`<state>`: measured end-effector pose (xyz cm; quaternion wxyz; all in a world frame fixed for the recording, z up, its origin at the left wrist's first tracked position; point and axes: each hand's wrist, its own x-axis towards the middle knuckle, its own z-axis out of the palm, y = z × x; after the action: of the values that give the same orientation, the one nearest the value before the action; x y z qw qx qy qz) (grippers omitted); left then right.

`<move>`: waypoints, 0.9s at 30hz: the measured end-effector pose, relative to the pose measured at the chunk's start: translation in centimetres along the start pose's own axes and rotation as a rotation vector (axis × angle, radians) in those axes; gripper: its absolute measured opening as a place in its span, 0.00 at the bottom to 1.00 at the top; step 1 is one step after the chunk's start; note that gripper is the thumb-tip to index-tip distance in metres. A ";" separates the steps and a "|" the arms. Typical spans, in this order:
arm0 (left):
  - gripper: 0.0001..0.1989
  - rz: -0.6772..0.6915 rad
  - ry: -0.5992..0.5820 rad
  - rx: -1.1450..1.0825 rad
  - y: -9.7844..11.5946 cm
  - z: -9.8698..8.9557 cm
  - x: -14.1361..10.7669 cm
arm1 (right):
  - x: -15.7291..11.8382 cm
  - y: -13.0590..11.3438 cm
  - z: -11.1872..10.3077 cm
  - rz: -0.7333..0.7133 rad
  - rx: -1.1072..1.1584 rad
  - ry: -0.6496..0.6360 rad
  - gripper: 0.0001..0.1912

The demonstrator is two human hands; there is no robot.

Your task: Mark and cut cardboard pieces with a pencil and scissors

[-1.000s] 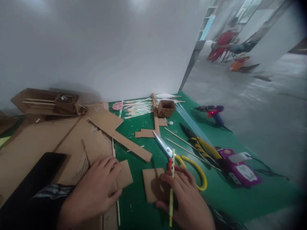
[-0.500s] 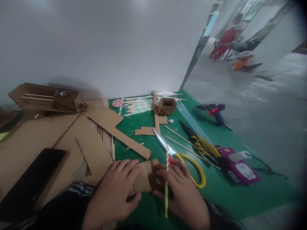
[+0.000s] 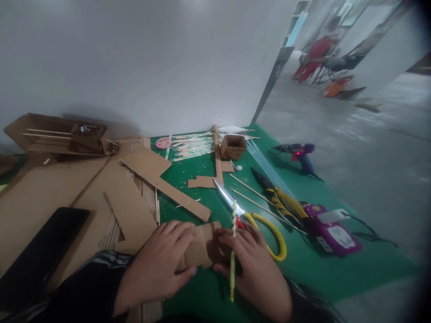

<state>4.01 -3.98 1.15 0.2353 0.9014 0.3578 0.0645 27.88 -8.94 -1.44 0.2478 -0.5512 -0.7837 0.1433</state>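
A small folded piece of brown cardboard (image 3: 201,246) lies at the front of the green table, held between both hands. My left hand (image 3: 160,260) grips its left part, fingers over the top and thumb at the near edge. My right hand (image 3: 252,264) has its fingers and thumb closed round the right end. A thin yellow-green stick with a patterned upper part (image 3: 233,251) points up and down the view, tucked among the right hand's fingers. Just beyond that hand lie scissors with yellow handles (image 3: 281,237), partly covered by its fingers.
Pliers (image 3: 286,202), a purple box (image 3: 336,231) and a glue gun (image 3: 301,157) lie on the right. Cardboard sheets (image 3: 50,188) and a black phone (image 3: 43,255) cover the left. Behind are a small cardboard box (image 3: 233,147) and wooden sticks (image 3: 193,146).
The whole view has shifted slightly. Both hands keep their hold on the cardboard, with almost no movement of the fingers.
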 end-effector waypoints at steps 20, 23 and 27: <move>0.20 0.002 0.052 0.034 -0.1 0.3 -0.1 | -0.2 0.4 0.4 -0.048 -0.026 0.050 0.22; 0.21 0.007 0.048 0.032 -0.2 0.4 -0.1 | -0.2 0.4 0.4 -0.048 -0.029 0.052 0.22; 0.21 0.005 0.040 0.033 -0.3 0.5 -0.2 | -0.2 0.3 0.4 -0.045 -0.036 0.053 0.22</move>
<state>3.82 -4.06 0.57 0.2129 0.9046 0.3613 0.0769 27.97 -8.94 -1.98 0.2614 -0.5416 -0.7915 0.1089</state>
